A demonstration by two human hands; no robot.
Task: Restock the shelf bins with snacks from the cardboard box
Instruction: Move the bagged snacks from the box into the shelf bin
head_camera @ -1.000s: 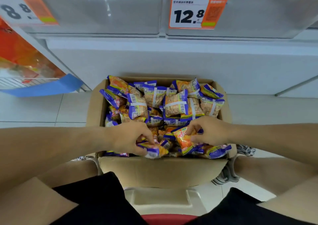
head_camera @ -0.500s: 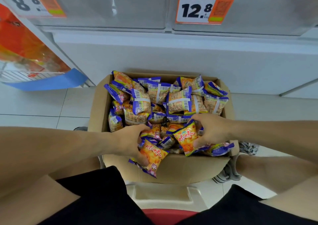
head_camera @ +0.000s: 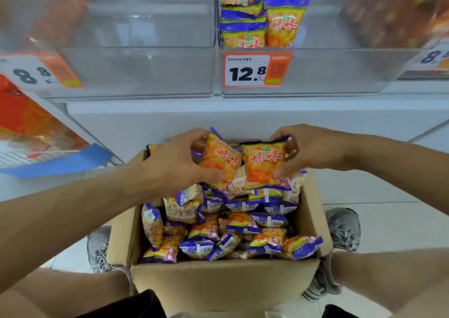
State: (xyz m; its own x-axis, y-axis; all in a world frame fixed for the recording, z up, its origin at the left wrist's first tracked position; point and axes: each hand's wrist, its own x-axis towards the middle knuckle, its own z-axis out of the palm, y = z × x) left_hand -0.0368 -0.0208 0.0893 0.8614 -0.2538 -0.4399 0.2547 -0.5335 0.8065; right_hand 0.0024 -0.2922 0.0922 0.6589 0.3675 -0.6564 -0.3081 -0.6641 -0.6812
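Gripping one orange snack packet (head_camera: 220,159) apiece, the left hand (head_camera: 175,162) and right hand (head_camera: 308,150) curl around their packets, the right's (head_camera: 264,164) upright, above the cardboard box (head_camera: 226,286).

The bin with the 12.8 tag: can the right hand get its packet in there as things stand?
Probably yes. The right hand grips its snack packet below the bin, whose open top shows room right of the stacked packets. Nothing lies between.

light: bright, even, soft shadows | glare: faint reflections on clear shelf bins (head_camera: 136,72) | blur: motion smear at upper corners | distortion: wide-angle bowing at edges
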